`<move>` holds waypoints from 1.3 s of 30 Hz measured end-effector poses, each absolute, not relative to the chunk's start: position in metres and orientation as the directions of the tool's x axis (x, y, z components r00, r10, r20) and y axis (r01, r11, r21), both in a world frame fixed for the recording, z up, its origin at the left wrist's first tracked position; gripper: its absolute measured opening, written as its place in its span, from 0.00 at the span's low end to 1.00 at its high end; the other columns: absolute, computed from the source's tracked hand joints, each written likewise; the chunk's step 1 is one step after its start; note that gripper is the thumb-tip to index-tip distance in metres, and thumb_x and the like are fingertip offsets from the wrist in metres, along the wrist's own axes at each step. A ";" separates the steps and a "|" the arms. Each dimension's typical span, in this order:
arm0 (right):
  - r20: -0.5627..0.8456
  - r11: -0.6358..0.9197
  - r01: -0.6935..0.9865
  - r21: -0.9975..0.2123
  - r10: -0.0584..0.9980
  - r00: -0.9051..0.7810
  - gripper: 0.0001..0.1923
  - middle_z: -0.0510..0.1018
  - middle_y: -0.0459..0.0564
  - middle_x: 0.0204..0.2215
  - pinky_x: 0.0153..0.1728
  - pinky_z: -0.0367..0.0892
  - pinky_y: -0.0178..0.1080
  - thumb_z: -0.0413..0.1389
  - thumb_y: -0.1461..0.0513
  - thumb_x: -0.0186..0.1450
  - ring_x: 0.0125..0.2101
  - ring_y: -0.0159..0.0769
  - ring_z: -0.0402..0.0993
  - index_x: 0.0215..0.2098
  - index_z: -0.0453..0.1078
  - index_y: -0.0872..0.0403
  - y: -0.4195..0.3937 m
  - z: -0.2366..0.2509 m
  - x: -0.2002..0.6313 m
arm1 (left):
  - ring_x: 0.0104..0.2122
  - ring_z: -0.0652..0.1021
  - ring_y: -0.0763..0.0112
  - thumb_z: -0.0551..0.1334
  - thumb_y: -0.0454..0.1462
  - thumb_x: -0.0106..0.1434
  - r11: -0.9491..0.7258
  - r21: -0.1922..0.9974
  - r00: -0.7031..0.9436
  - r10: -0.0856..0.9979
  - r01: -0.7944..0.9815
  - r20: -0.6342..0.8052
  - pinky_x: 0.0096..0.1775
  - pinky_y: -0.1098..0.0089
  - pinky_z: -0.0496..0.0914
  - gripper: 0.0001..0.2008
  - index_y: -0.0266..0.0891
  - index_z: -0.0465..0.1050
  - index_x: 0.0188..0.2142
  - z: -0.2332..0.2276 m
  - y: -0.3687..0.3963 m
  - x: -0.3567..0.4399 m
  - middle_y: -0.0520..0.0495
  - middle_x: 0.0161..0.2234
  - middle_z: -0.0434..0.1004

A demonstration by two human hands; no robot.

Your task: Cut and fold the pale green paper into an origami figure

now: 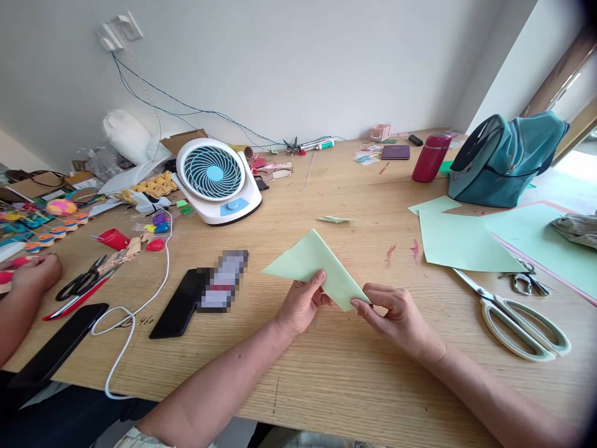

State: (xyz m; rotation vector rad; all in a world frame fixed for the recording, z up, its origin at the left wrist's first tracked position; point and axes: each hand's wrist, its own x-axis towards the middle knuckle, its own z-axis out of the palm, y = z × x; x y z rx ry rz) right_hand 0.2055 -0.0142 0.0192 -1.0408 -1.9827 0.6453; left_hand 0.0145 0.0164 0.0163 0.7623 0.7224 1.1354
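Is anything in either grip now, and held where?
A folded pale-green paper piece with pointed corners: the left grip holds its lower edge near the middle, the right grip pinches its lower-right end.

A piece of paper [321,264] sits between the fingers [315,284] of left hand [298,308] and right hand [403,318], above the table [336,379]. Left of the fingers lies what seems a phone [173,306]; behind it, a desk fan [214,177]. Right of them lie scissors [515,320], with paper sheets [461,239] behind, then a bottle [431,158] left of a bag [508,165].
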 end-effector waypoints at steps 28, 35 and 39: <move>0.651 0.755 0.519 -0.401 0.633 -0.419 0.18 0.78 0.51 0.34 0.30 0.68 0.34 0.51 0.67 0.68 0.30 0.33 0.74 0.55 0.72 0.51 -0.019 0.013 0.215 | 0.40 0.73 0.55 0.61 0.66 0.48 0.188 0.910 0.590 0.804 -0.370 0.074 0.44 0.60 0.65 0.31 0.40 0.74 0.21 0.037 0.012 0.006 0.39 0.44 0.73; 0.683 0.784 0.523 -0.335 0.584 -0.438 0.19 0.76 0.50 0.31 0.28 0.66 0.34 0.52 0.67 0.68 0.27 0.32 0.71 0.56 0.70 0.52 -0.017 0.011 0.216 | 0.40 0.73 0.56 0.60 0.64 0.52 0.154 0.901 0.639 0.752 -0.406 0.160 0.43 0.62 0.65 0.31 0.38 0.74 0.24 0.026 0.018 0.004 0.37 0.47 0.72; 0.677 0.766 0.527 -0.368 0.609 -0.413 0.19 0.73 0.48 0.30 0.26 0.65 0.34 0.53 0.68 0.67 0.26 0.31 0.69 0.55 0.70 0.52 -0.017 0.010 0.214 | 0.44 0.72 0.53 0.60 0.62 0.55 0.142 0.898 0.642 0.745 -0.416 0.179 0.46 0.59 0.65 0.29 0.38 0.75 0.25 0.021 0.023 0.002 0.38 0.48 0.71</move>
